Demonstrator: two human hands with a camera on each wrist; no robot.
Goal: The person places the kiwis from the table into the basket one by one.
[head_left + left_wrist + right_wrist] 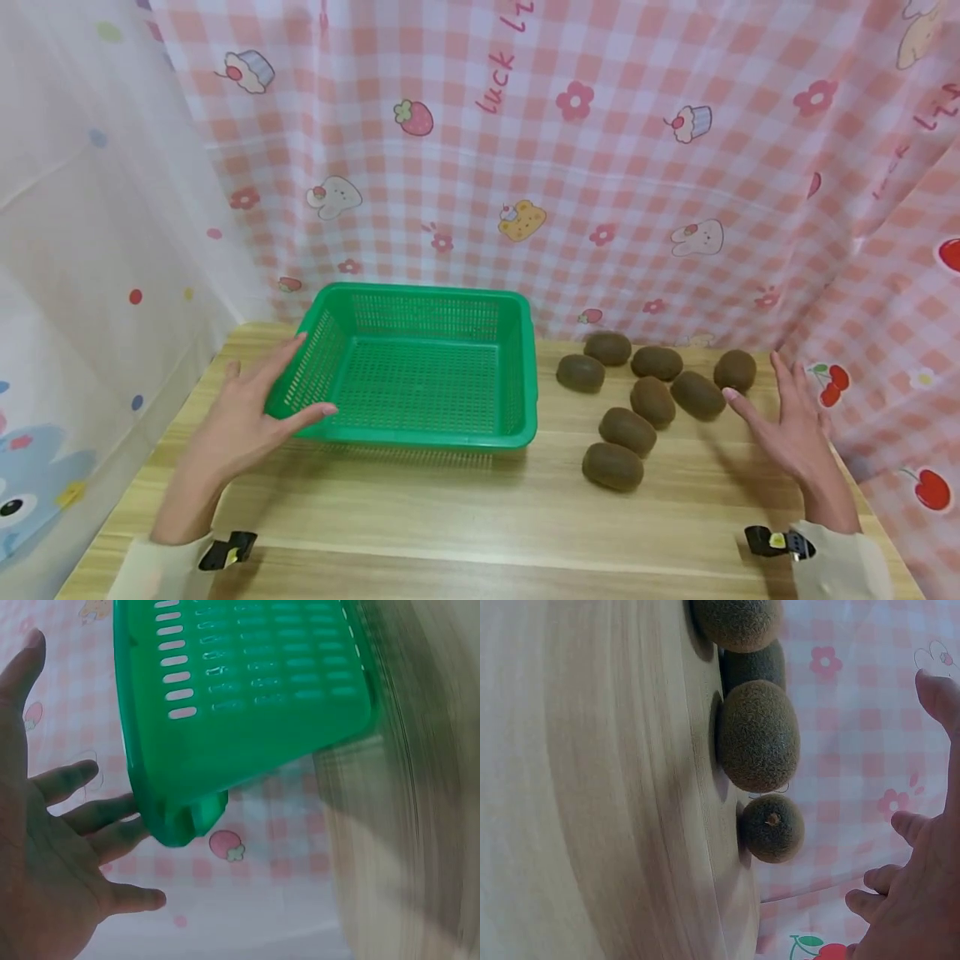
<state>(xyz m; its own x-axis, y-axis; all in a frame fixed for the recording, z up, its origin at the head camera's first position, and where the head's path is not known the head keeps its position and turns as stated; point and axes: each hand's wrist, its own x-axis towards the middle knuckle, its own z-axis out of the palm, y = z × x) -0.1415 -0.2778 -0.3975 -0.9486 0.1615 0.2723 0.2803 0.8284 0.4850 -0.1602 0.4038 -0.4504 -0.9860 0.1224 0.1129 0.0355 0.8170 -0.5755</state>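
Observation:
A green plastic basket [420, 442] with slotted sides stands on the table, nothing inside it. My left hand [243, 421] is at its left end, fingers spread and thumb over the front left corner; whether it touches the rim I cannot tell. In the left wrist view the left hand [56, 847] has its fingers extended beside the basket [247, 742]. Several brown kiwis [652, 402] lie loosely grouped right of the basket. My right hand [791, 429] hovers right of them with fingers spread, holding nothing. The right wrist view shows it apart from the nearest kiwi [772, 829].
The wooden table [450, 533] reaches toward me in front of the basket. A pink checked curtain [480, 167] hangs behind the table and along its right. Another, white curtain with coloured dots [97, 208] hangs on the left.

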